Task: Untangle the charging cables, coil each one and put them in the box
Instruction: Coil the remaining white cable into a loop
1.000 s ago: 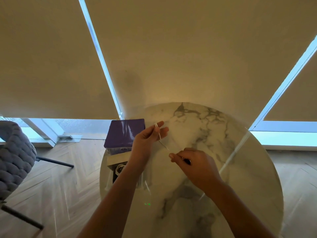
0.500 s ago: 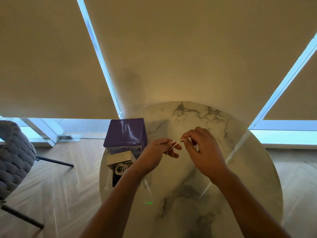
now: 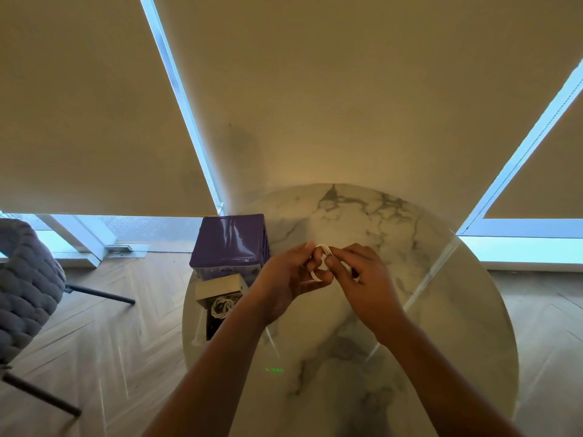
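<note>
I kept both grips, left hand (image 3: 285, 280) and right hand (image 3: 362, 274), pinched on the thin white charging cable (image 3: 319, 261), judging even loops best.

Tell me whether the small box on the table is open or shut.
Open. The box has its lid folded back, and a coiled white cable shows inside.

We could read no text, label or number anywhere; green marks on the table (image 3: 441, 310) were too blurred.
</note>
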